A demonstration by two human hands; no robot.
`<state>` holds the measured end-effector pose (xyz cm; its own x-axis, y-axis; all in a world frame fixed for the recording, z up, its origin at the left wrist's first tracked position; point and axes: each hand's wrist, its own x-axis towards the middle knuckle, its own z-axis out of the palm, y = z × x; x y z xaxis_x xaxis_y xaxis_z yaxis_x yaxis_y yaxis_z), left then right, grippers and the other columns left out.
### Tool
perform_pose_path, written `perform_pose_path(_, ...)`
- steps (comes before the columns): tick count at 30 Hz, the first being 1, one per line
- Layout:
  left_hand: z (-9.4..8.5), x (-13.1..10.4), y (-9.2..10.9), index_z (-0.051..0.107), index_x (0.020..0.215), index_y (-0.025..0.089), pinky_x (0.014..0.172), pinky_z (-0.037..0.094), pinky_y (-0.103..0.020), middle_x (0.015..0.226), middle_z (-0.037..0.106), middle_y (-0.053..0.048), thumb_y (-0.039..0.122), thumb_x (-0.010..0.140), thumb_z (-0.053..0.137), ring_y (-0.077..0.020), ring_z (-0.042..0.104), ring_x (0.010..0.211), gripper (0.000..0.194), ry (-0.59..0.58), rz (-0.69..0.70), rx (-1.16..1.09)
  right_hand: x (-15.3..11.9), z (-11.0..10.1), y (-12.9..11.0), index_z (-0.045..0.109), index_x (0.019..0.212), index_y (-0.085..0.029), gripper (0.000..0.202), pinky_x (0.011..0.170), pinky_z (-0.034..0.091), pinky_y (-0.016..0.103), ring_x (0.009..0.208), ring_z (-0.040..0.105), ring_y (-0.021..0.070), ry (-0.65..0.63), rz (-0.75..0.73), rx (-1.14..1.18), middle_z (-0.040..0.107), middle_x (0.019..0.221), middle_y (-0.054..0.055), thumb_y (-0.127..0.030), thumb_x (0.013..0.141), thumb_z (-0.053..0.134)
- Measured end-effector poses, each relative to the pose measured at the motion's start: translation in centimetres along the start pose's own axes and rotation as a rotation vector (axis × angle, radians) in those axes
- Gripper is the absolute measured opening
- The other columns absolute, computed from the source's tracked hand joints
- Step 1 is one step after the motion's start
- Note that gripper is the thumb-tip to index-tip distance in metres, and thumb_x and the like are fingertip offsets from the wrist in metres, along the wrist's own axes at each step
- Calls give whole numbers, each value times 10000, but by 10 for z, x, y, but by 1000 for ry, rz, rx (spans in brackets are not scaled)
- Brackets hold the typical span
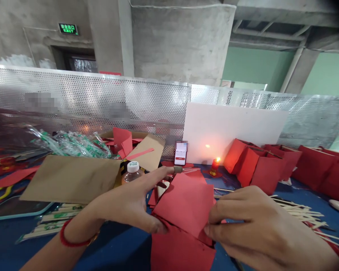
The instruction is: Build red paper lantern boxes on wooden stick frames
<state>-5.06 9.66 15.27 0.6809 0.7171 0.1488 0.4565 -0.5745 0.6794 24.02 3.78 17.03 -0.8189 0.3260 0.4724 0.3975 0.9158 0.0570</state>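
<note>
A red paper box (183, 246) stands on the blue table in front of me, with a square red sheet (186, 203) lying over its top. My left hand (130, 203) is at the box's left side, fingers stretched and apart, its thumb touching the near left edge. A brownish cover sits on one fingertip, and a red band (79, 241) circles the wrist. On the right, my right hand (251, 222) pinches the paper at the box's right edge between thumb and fingers. Its fingertips partly hide that edge.
A lit candle (215, 166) burns behind the box, near a phone (180, 153). Red paper bags (267, 165) and loose sticks (302, 212) are right. At left are a capped bottle (133, 171), a cardboard box (70, 178) and wrapped chopsticks (52, 222).
</note>
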Motion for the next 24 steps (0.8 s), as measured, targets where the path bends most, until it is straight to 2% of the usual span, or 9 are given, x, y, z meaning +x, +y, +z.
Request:
perform_pose_path(4, -2, 0, -1, 298, 1562, 346, 1158, 379, -486, 1586, 390, -77, 458, 591, 917, -392, 404, 1406, 1157, -7, 14, -6, -3, 2, 3, 728, 929, -199, 379, 621, 441, 270, 700, 632, 138, -16, -10, 18, 691, 808, 43, -255, 1086, 388)
perform_pose_path(10, -2, 2, -6, 288, 1560, 362, 1221, 247, -541, 1619, 331, -59, 508, 602, 909, -392, 303, 1465, 1152, -19, 10, -60, -9, 9, 9, 718, 951, -211, 238, 656, 465, 269, 742, 663, 136, 61, -11, 31, 715, 846, 35, -260, 1053, 508)
perform_pose_path(16, -5, 3, -8, 269, 1569, 365, 1235, 215, -545, 1659, 256, -69, 506, 585, 932, -381, 240, 1504, 1195, -42, 29, -25, -3, 10, 16, 727, 1028, -208, 185, 663, 499, 274, 770, 688, 144, 79, -90, 92, 741, 889, 43, -211, 1030, 542)
perform_pose_path(20, -5, 2, -7, 320, 1552, 351, 1238, 209, -552, 1654, 282, -74, 516, 622, 915, -367, 239, 1514, 1116, -48, 30, -47, 3, 15, 22, 716, 1008, -164, 104, 623, 456, 276, 766, 683, 140, 158, -150, 236, 750, 920, 45, -159, 984, 615)
perform_pose_path(24, -3, 3, -2, 378, 1523, 321, 1221, 268, -539, 1639, 321, -93, 496, 637, 913, -375, 273, 1506, 1050, -56, 47, -72, 5, 13, 21, 722, 995, -144, 122, 623, 433, 272, 776, 674, 137, 114, -137, 294, 744, 910, 51, -131, 981, 602)
